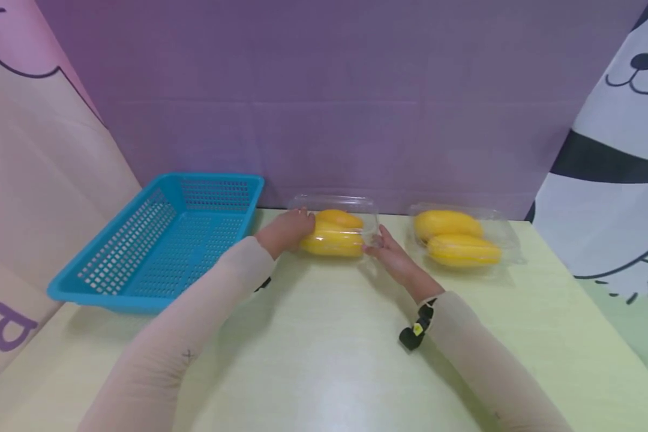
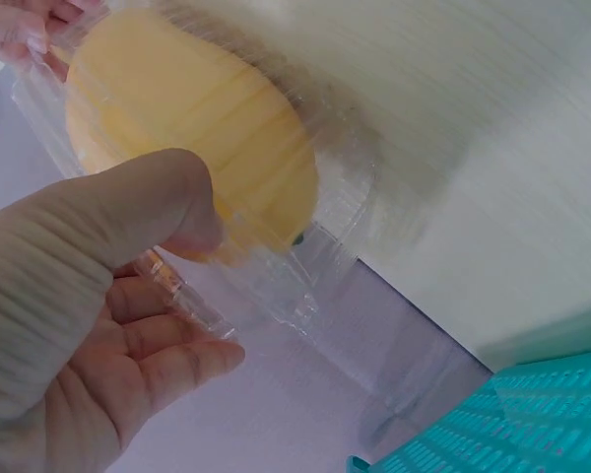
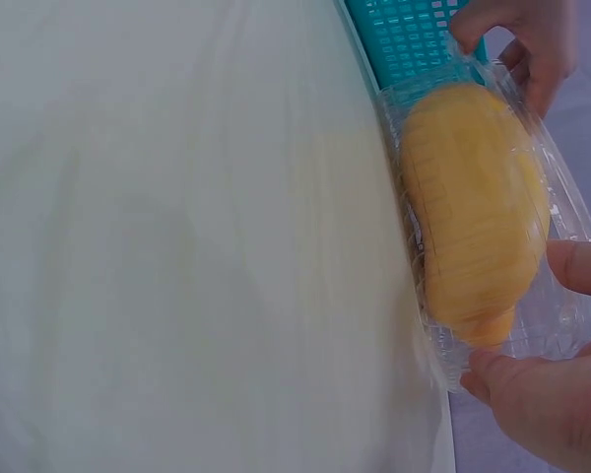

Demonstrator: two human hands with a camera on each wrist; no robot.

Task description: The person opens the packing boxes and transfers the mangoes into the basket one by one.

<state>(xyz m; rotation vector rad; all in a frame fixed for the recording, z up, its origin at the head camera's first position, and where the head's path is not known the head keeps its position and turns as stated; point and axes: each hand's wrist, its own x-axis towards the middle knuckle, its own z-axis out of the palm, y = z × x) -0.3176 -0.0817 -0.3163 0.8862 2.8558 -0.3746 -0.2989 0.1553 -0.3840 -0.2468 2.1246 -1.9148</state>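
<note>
Pale table (image 1: 329, 372) under my arms, purple backdrop (image 1: 329, 120) behind it. Blue perforated basket (image 1: 129, 305) stands on my left; a second clear container (image 1: 510, 237) with two yellow fruits (image 1: 463, 250) sits on my right, apart from my hands.

Step in hand, as I judge it: two-handed handling of the clear plastic container (image 1: 371, 222) between those two, at the table's back edge, near the backdrop. Can't tell if it's resting on the table or slightly raised, or if its lid is latched. Inside lie two mango-like fruits, a yellow one (image 1: 332, 243) in front and an orange-tinged one (image 1: 340, 219) behind it.

Next move, I'd say, calls for even pressure at both ends: thin plastic could flex, and the fruit could roll if one side dips.

Left hand (image 1: 287, 231) grips the basket-side end. Narrow gap: thumb (image 2: 167, 202) over the plastic beside the fruit, other fingers (image 2: 172, 370) curled on the far side of the rim.

Right hand (image 1: 396, 258) holds the opposite end, thumb and fingers bent around the corner, spread modestly; exact contact under the plastic, can't tell.
</note>
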